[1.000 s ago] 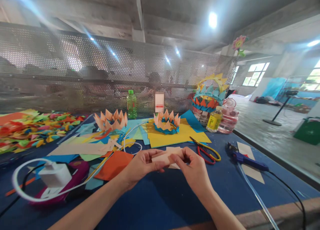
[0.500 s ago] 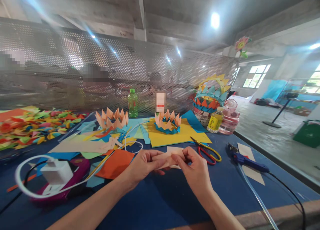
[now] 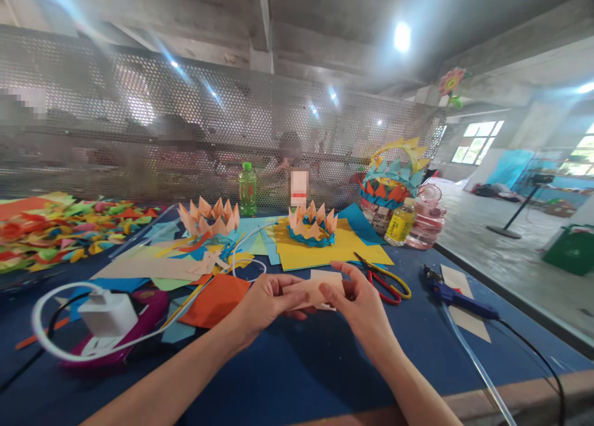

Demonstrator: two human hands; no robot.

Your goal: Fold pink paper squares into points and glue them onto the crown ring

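Between my two hands is a small pale peach piece of paper (image 3: pixel 306 290), seemingly folded, above the blue table. My left hand (image 3: pixel 271 305) pinches its left end, thumb in front and fingers behind. At the right end, the thumb of my right hand (image 3: pixel 357 305) presses on the paper while the index finger is lifted off it. Another pale paper square (image 3: pixel 322 277) lies just behind my hands. Close to my right hand are scissors (image 3: pixel 387 285) with red and yellow handles. An orange paper sheet (image 3: pixel 214 301) lies beside my left hand.
Two peach-and-blue folded paper rings, one left (image 3: pixel 210 221) and one on yellow sheets (image 3: pixel 313 227), stand ahead. A blue glue gun (image 3: pixel 464 301) lies right. A purple power strip (image 3: pixel 151 311) with a white charger is left. Bottles and a paper basket (image 3: pixel 387 182) line the back.
My right index finger has risen off the paper and my right hand has loosened slightly. My left hand keeps its pinch in nearly the same place.
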